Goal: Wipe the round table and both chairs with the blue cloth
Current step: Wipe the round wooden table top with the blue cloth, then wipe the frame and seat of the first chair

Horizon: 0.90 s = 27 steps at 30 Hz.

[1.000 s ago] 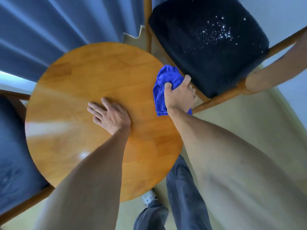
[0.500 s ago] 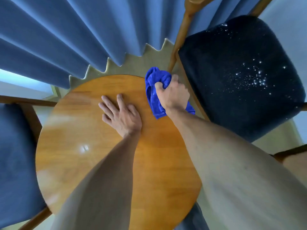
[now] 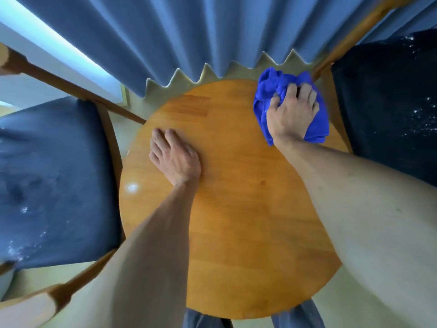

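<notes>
Gripping blue cloth (image 3: 272, 91), right hand (image 3: 292, 114) atop

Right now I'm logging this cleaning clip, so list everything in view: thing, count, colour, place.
round table: one, orange-brown wood, centre.
blue cloth: one, bright blue, bunched at the table's far right edge.
chairs: two, wooden frames with dark blue seats flecked white; left chair, right chair.
curtain: one, blue, pleated, behind the table.
floor: pale, around the table.
trouser legs: grey-blue, below the table's near edge.
left hand: flat on the table.
right hand: fingers gripping the cloth.
</notes>
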Each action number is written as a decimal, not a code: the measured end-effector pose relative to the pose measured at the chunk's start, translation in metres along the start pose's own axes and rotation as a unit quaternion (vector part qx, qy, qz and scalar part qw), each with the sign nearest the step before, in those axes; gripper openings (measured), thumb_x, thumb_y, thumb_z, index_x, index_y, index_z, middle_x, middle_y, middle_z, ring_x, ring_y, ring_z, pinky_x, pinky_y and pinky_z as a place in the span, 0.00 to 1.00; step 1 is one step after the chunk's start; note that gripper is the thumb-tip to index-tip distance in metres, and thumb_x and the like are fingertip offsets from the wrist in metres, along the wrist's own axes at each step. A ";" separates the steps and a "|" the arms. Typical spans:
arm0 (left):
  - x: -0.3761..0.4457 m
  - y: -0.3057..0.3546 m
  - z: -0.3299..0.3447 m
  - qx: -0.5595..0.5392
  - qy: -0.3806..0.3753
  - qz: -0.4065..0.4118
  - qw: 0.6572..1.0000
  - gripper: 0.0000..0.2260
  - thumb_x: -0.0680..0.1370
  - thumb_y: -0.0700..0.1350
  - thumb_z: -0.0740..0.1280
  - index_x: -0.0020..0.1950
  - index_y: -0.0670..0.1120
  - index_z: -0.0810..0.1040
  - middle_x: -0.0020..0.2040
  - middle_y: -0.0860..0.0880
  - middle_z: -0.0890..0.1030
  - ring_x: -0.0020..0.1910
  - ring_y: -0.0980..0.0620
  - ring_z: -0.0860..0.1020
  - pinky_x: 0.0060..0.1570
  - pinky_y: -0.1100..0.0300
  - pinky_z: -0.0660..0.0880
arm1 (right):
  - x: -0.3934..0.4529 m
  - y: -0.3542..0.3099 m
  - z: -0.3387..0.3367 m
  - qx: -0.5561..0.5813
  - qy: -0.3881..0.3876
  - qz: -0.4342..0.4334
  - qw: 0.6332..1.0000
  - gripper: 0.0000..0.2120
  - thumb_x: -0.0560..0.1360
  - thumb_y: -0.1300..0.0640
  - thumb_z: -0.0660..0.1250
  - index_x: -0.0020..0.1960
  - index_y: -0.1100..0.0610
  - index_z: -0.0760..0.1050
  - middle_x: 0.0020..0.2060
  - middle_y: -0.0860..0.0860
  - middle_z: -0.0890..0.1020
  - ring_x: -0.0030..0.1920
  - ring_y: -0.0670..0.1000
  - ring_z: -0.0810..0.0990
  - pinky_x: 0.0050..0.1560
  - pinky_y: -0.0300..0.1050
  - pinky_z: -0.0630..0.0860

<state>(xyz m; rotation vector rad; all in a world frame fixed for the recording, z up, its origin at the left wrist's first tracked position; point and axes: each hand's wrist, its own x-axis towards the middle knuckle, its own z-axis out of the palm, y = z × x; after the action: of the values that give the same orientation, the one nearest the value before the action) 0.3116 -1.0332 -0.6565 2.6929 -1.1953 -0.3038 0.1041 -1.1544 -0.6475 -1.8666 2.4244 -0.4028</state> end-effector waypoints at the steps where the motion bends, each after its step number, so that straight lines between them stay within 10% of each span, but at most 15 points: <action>1: 0.002 -0.018 -0.005 0.009 0.005 -0.009 1.000 0.19 0.76 0.46 0.57 0.66 0.45 0.71 0.75 0.43 0.64 0.72 0.41 0.63 0.69 0.47 0.58 | -0.009 -0.007 -0.003 -0.005 -0.008 -0.003 1.000 0.18 0.76 0.49 0.58 0.56 0.59 0.75 0.59 0.58 0.76 0.60 0.60 0.73 0.56 0.58 0.69; 11: -0.008 -0.135 -0.062 -0.005 -0.063 0.011 0.998 0.22 0.74 0.42 0.59 0.69 0.45 0.69 0.74 0.42 0.64 0.72 0.42 0.64 0.67 0.48 0.64 | -0.220 -0.126 -0.002 0.024 -0.071 -0.045 0.996 0.13 0.73 0.51 0.67 0.55 0.54 0.76 0.60 0.54 0.76 0.57 0.58 0.74 0.50 0.55 0.72; 20: -0.040 -0.202 -0.119 -0.144 -0.209 -0.117 0.960 0.12 0.75 0.40 0.57 0.51 0.42 0.78 0.49 0.42 0.81 0.49 0.39 0.79 0.47 0.53 0.78 | -0.280 -0.154 -0.048 0.172 -0.107 0.017 0.979 0.14 0.79 0.60 0.61 0.63 0.62 0.71 0.59 0.57 0.77 0.59 0.61 0.73 0.51 0.55 0.71; 27: -0.099 -0.232 -0.197 -0.128 -0.124 -0.056 0.982 0.17 0.74 0.38 0.57 0.61 0.44 0.75 0.56 0.44 0.76 0.56 0.42 0.75 0.48 0.55 0.69 | -0.350 -0.181 -0.127 0.233 -0.186 -0.122 0.947 0.14 0.78 0.60 0.60 0.63 0.58 0.72 0.59 0.56 0.78 0.58 0.61 0.75 0.54 0.53 0.70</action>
<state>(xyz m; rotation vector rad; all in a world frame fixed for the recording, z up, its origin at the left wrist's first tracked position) 0.4622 -0.7902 -0.5125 2.5539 -0.9839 -0.7747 0.3428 -0.8399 -0.5220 -1.8230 1.6856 -0.5262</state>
